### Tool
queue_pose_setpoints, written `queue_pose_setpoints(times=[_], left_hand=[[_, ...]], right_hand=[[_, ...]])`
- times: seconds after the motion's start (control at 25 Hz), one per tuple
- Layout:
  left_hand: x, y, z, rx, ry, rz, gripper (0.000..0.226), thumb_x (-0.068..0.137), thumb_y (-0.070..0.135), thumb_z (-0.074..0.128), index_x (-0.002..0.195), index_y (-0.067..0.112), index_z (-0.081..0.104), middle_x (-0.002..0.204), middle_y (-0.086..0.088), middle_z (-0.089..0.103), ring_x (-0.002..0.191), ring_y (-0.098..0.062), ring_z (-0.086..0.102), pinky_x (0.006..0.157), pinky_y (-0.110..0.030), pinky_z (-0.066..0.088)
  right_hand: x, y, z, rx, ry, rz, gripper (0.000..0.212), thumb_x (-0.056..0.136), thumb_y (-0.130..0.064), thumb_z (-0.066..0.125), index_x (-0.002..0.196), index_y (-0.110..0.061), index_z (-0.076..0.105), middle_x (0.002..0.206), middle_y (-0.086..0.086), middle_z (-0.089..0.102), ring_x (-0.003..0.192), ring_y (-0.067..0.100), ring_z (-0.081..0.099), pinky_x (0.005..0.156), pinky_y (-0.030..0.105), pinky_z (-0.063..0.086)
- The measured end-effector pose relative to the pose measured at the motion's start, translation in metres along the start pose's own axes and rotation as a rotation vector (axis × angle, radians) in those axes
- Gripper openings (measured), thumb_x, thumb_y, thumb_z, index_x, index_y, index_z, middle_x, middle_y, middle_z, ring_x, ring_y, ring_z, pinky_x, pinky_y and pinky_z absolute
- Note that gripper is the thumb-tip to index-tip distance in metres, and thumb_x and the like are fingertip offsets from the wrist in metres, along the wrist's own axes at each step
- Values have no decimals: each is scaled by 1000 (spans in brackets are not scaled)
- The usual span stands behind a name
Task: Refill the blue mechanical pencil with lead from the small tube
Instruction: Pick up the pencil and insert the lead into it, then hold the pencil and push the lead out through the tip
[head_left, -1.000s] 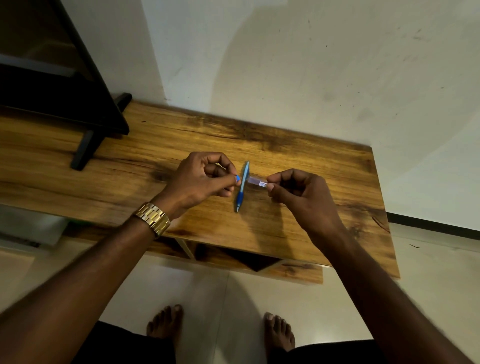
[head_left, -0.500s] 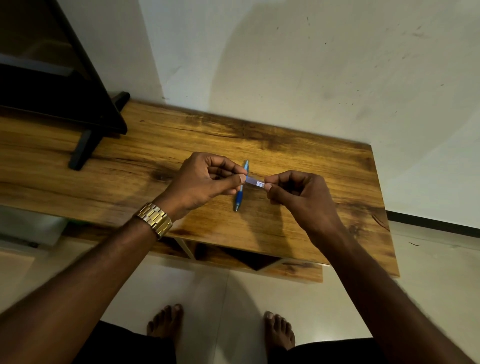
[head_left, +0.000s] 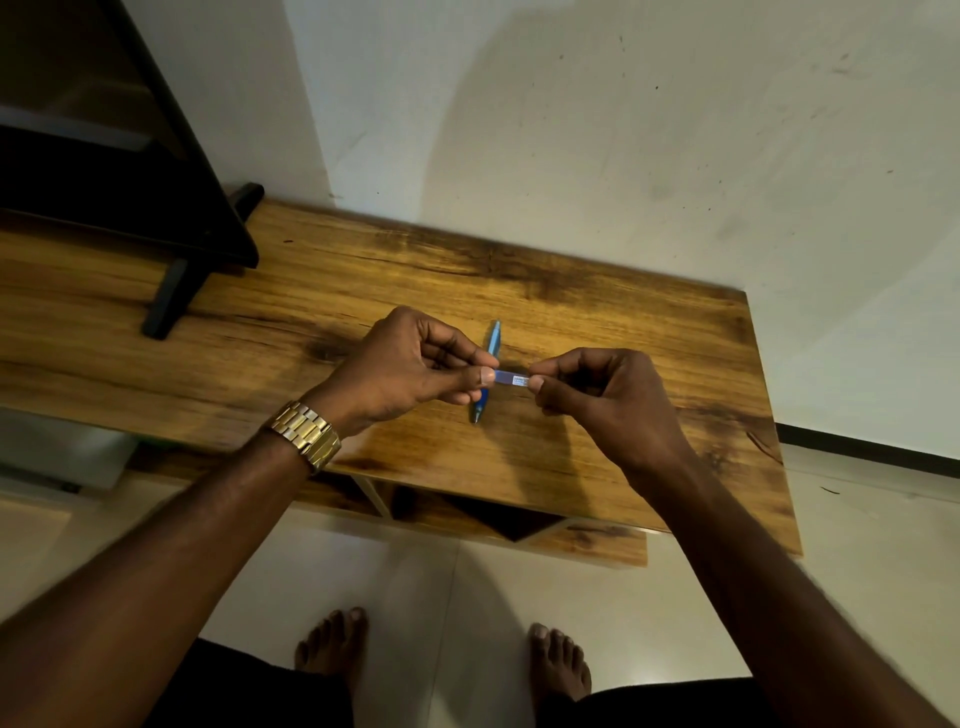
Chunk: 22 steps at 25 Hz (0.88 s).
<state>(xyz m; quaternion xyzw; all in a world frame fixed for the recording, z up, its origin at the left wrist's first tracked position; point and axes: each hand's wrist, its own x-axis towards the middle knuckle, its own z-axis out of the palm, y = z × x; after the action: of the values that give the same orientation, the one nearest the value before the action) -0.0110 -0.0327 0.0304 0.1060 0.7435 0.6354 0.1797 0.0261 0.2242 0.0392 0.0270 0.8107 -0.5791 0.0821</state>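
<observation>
- Since a second ago, we are seeing the left hand (head_left: 410, 364) pinching the near end of the small tube (head_left: 511, 379) again, closing the gap that was there.
- Both forearms are reaching over the wooden table (head_left: 623, 322), hands meeting above its middle.
- The right hand (head_left: 597, 400) is pinching the tube's other end, remaining fingers curled.
- The blue mechanical pencil (head_left: 488, 364) is lying on the table beneath the tube.

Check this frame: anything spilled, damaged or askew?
Nothing stands out. Both hands, left and right, pinch the small tube by its ends above the blue pencil, which lies on the table.
</observation>
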Motion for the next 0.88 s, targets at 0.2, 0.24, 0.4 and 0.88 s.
queue_pose_setpoints(times=[0.2,0.24,0.4,0.88], left_hand=[[3,-2,13,82,61,34,25,85,23,90,109,20,84,93,-1,86,88,-17,84,75,-32,69],[7,-1,15,91,116,24,24,88,26,89,110,21,83,93,1,86,88,-14,84,75,-32,69],[29,-10,17,499,415,2,21,89,40,87,100,23,82,83,13,77,72,0,74,62,-6,54],[52,-19,46,870,412,-75,22,93,45,81,94,24,74,98,1,73,90,-18,69,74,-35,57]], right_hand=[[-1,0,-2,-67,33,9,7,89,-22,92,93,-24,87,85,-3,86,79,13,82,81,37,69],[0,0,-4,-82,85,-3,7,88,-25,93,91,-25,86,84,-6,86,78,9,82,76,30,68],[6,7,-12,-327,295,-58,14,88,-31,92,82,-30,80,70,-14,77,71,-3,74,60,8,53],[19,27,-13,-633,276,-39,8,93,-20,84,96,-14,83,89,1,81,83,17,75,71,28,57]])
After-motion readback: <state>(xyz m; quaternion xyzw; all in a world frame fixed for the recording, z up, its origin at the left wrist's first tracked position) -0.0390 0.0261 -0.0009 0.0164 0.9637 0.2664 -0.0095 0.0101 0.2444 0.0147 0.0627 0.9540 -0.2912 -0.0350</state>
